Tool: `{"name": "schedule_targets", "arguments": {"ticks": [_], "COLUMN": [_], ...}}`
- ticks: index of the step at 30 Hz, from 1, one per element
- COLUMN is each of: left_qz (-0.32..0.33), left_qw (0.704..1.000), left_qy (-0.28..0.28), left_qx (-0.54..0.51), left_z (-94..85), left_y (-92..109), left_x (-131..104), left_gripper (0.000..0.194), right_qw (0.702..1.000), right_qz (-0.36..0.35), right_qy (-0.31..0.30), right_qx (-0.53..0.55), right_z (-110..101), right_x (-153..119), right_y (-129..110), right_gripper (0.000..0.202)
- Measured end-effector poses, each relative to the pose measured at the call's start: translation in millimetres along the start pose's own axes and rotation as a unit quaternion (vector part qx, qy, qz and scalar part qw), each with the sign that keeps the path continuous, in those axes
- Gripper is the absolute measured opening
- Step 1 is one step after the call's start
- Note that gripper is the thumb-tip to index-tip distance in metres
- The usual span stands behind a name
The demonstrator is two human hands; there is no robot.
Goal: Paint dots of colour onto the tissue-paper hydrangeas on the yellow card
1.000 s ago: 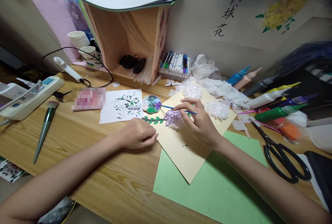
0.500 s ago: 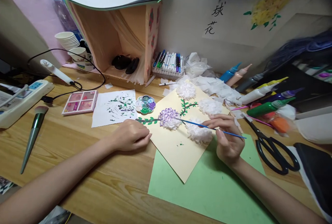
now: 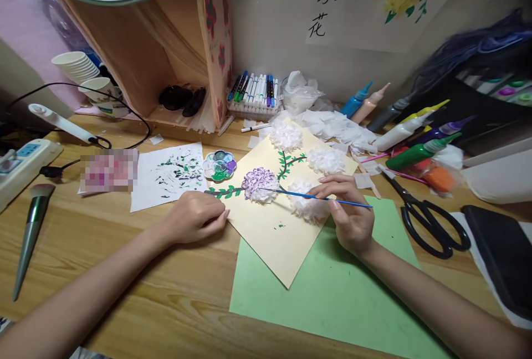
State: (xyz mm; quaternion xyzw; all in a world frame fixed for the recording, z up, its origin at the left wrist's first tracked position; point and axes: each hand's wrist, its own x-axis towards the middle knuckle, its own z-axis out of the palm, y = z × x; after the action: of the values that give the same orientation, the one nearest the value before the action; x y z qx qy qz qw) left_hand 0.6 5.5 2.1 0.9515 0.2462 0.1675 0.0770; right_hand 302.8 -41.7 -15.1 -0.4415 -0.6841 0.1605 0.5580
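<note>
Between its thumb and fingers, my right hand (image 3: pixel 349 212) grips a thin blue paintbrush (image 3: pixel 332 200). The brush tip touches the lower part of a purple-edged paper flower (image 3: pixel 258 181) on the cream sheet (image 3: pixel 286 254). White paper flowers (image 3: pixel 286 134) and painted green leaves (image 3: pixel 286 164) are on the same sheet. My left hand (image 3: pixel 198 218) rests at the sheet's left corner with its fingers curled; whether anything is inside them is hidden. The flower-shaped paint palette (image 3: pixel 219 165) lies just beyond my left hand, beside a paint-smeared white paper (image 3: pixel 168 176).
Green paper (image 3: pixel 332 292) lies under the cream sheet. Black scissors (image 3: pixel 432 220) and a black phone-like object (image 3: pixel 502 254) are at the right. Paint bottles (image 3: pixel 419 154), markers (image 3: pixel 255 90) and crumpled tissue (image 3: pixel 332 126) stand behind. A large makeup brush (image 3: pixel 33 231) lies left.
The view has shifted, so most things appear further left and a little higher. The brush tip has moved slightly lower on the purple-edged flower. My left hand stays by the sheet's corner.
</note>
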Motion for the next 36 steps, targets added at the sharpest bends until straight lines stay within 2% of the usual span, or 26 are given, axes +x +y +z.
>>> {"name": "schedule_targets", "arguments": {"ticks": [6,25,29,32,36], "left_qz": [-0.002,-0.003,-0.003,-0.003,-0.001], "left_qw": [1.0,1.0,1.0,1.0,1.0], "left_qy": [0.003,0.003,0.004,0.004,0.011], "left_qx": [0.003,0.004,0.003,0.001,0.0], "left_z": [0.3,0.9,1.5,1.5,1.0], "left_y": [0,0,0,0,2], "left_x": [-1,-2,-2,-2,-1], "left_gripper": [0.034,0.034,0.033,0.034,0.034], "right_qw": [1.0,1.0,1.0,0.999,0.994], "right_qz": [0.004,-0.005,-0.012,-0.016,-0.044], "right_qy": [0.018,0.0,0.024,-0.007,-0.075], "right_qx": [-0.015,-0.004,-0.008,-0.029,-0.073], "right_z": [-1,-1,-2,2,21], "right_x": [1,-1,-1,9,41], "right_y": [0,-1,-3,-9,-24], "right_gripper": [0.014,0.014,0.014,0.017,0.02]}}
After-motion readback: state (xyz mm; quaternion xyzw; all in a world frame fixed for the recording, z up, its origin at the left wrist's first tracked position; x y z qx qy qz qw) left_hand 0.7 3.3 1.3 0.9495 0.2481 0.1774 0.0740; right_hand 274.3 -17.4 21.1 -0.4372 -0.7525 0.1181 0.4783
